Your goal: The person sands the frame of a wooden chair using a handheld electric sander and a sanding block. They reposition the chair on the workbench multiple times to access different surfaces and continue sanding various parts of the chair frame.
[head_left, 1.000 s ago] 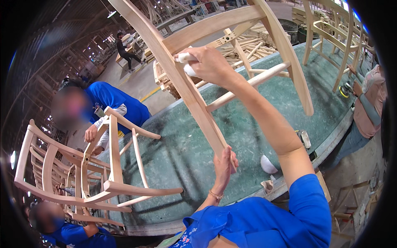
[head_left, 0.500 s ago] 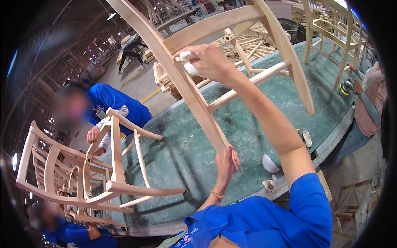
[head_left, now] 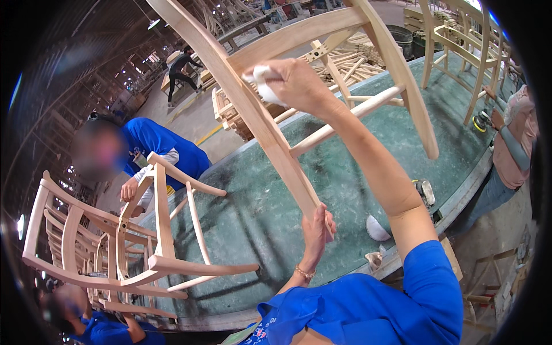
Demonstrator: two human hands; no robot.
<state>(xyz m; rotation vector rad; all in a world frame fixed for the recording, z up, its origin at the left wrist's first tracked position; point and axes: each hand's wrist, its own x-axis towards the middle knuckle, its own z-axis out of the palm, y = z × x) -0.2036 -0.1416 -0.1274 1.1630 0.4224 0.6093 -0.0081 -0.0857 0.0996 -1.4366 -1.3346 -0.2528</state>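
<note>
In front of me a pale wooden chair frame (head_left: 261, 129) stands tilted, its legs joined by a curved rail and a round rung. My left hand (head_left: 317, 229) is wrapped round the near end of its long leg. My right hand (head_left: 305, 89) presses a white crumpled pad (head_left: 267, 86) against the inner side of that leg, just below the joint with the curved rail. Whether the pad is cloth or abrasive sheet I cannot tell. The fingers of the right hand are closed and slightly blurred, partly covering the pad.
The frame is over a green table (head_left: 345, 253). A white half-round piece (head_left: 377, 228), a crumpled scrap (head_left: 375, 259) and a small tool (head_left: 425, 192) lie near its edge. More chairs (head_left: 164, 230) stand left, where a co-worker in blue (head_left: 164, 146) handles one; another person (head_left: 512, 138) works at right.
My right hand with the white pad has shifted slightly along the leg, and the pad's shape has changed. My left hand keeps its hold. Someone in the background has straightened a little.
</note>
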